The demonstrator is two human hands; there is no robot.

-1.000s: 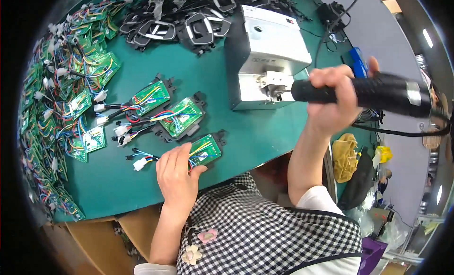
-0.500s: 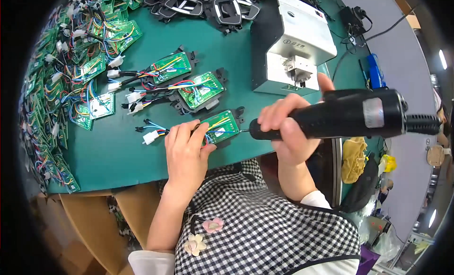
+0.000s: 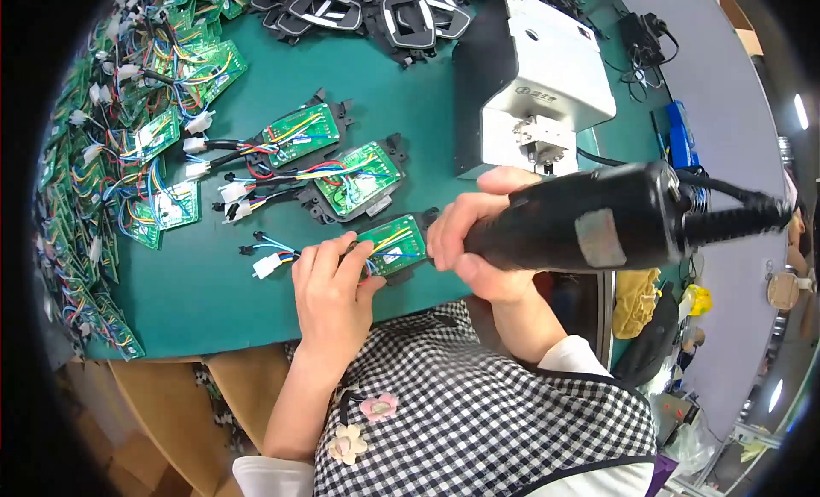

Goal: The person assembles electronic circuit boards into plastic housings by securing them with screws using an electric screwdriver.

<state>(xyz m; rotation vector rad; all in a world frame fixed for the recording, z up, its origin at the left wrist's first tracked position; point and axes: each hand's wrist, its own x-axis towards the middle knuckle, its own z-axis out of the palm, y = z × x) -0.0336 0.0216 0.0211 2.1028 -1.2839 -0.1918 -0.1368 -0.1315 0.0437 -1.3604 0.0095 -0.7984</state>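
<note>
My left hand point(image 3: 331, 279) is closed on the left end of a green circuit board point(image 3: 400, 246) that sits in a black plastic housing. Coloured wires with white and black connectors point(image 3: 266, 265) trail out to the left of its fingers. In my right hand point(image 3: 478, 241) is a black electric screwdriver point(image 3: 581, 223), its front end at the board's right edge. The bit is hidden behind the fingers. Just beyond lie two more housings with boards, a nearer circuit board point(image 3: 363, 179) and a farther circuit board point(image 3: 301, 135), both with wires running left.
A heap of wired circuit boards point(image 3: 85, 189) covers the table's left side. At the back lie several black-and-silver frames point(image 3: 410, 20). A white-and-black machine point(image 3: 555, 61) stands right of centre on the green table point(image 3: 213, 305). A blue object point(image 3: 681, 134) and cables lie at the right.
My right hand has moved left, bringing the screwdriver closer to the board and tilting it more toward me. The bit, seen before, is now hidden. The left hand stays on the board.
</note>
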